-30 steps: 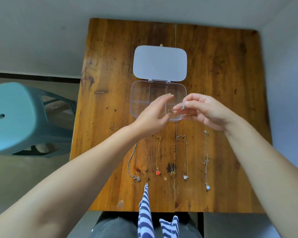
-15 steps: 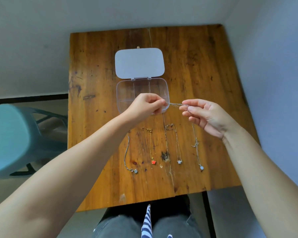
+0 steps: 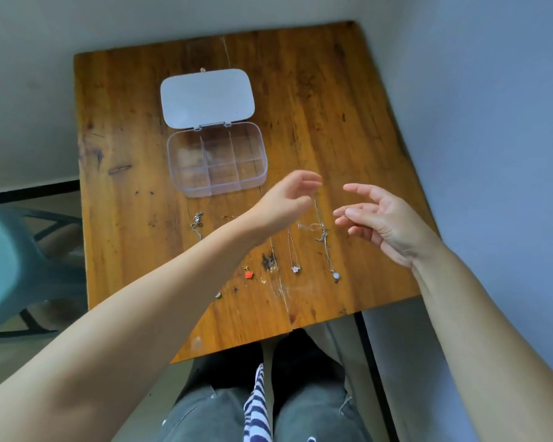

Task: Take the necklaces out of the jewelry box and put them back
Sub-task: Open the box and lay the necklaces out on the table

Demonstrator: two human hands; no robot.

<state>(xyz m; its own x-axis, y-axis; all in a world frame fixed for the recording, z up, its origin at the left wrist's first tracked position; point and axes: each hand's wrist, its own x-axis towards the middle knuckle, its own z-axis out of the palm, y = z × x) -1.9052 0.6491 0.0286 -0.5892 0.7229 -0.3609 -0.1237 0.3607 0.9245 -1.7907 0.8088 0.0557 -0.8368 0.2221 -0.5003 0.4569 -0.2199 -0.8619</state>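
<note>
Head view: left hand (image 3: pixel 288 202) pinching chain (image 3: pixel 316 212), right hand (image 3: pixel 377 218) released; laying-out step, next lowering beside 4 necklaces.

No readable text, labels, brands or numbers anywhere in view.

Left hand (image 3: pixel 288 202) pinches hanging chain (image 3: pixel 317 215); right hand (image 3: pixel 377 218) loose beside it; jewelry box (image 3: pixel 216 159) lid-open.
</note>
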